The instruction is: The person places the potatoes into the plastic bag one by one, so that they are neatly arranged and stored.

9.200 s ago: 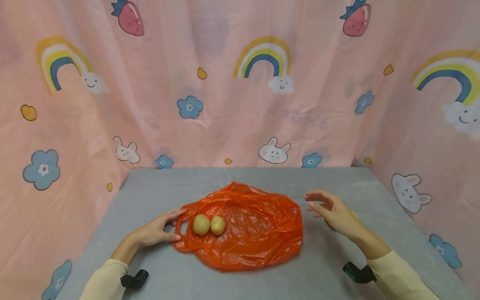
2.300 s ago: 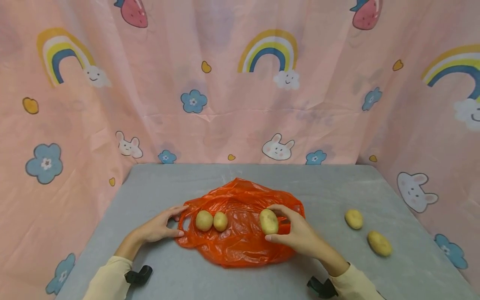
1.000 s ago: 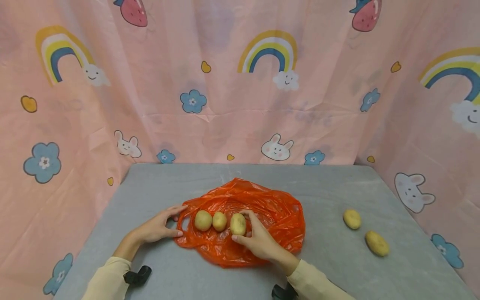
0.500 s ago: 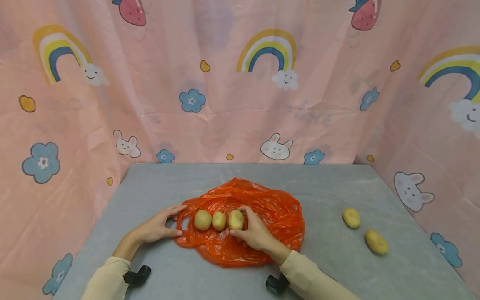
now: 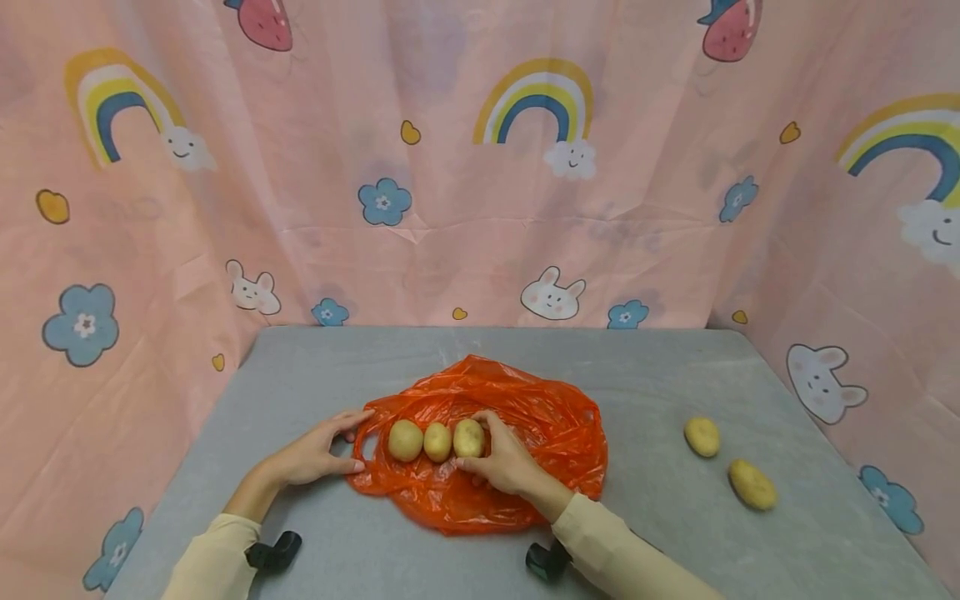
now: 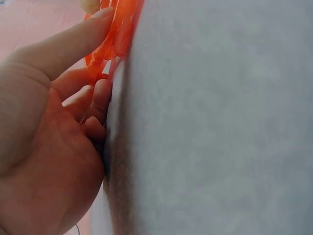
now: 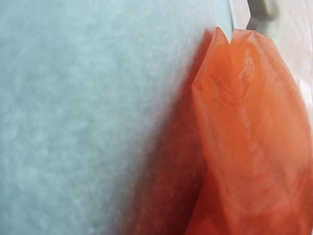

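Observation:
An orange-red plastic bag point(image 5: 517, 492) lies flat in the middle of the table in the head view. On its left part two potatoes, one rounder point(image 5: 406, 440) and one smaller point(image 5: 438, 442), sit side by side. My right hand point(image 5: 506, 461) holds a third potato point(image 5: 468, 437) between thumb and fingers, just right of the smaller one. At the bag's left end, my left hand point(image 5: 311, 454) rests with its thumb and fingertips spread on the handle loop. In the left wrist view its thumb point(image 6: 73, 41) touches the plastic. The right wrist view shows only bag and table.
Two more potatoes, one nearer the back point(image 5: 702, 437) and one longer point(image 5: 753, 485), lie on the grey table point(image 5: 660, 542) to the right. A pink printed curtain point(image 5: 450, 275) hangs behind and at both sides. Dark camera mounts point(image 5: 273, 552) sit at the wrists.
My right hand has carried the potato leftward over the bag, and lately slid slightly further left, beside the other two. Earlier it was near the potatoes at right. The left hand stays on the handle.

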